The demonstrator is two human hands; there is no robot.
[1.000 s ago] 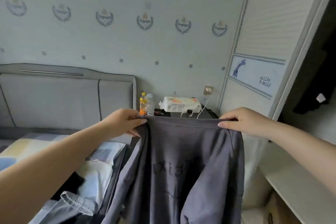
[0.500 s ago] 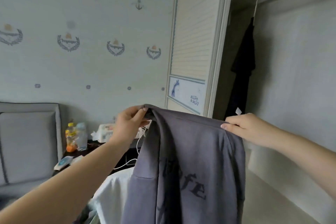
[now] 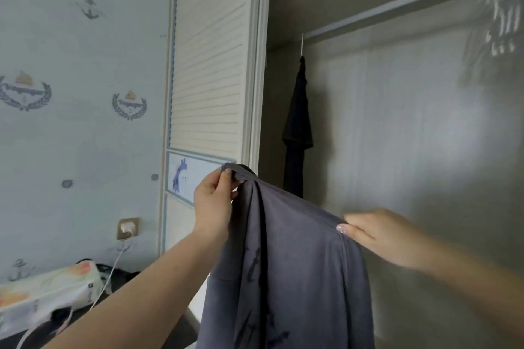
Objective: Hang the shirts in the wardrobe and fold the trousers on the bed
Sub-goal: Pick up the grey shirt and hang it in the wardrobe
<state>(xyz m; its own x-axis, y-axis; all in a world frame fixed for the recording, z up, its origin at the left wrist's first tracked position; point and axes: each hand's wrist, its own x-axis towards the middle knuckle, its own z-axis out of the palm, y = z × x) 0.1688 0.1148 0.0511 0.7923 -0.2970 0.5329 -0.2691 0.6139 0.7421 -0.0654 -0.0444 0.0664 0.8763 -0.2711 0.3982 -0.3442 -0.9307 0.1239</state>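
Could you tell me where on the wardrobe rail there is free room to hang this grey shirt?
The rail is bare between the black garment at its left end and the empty hangers bunched at the right. Both hands, left and right, hold the shirt below that gap.

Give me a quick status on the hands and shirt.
Left hand and right hand both grip the grey shirt at its top edge. Not hung yet. Black garment already on rail; nothing blocking.
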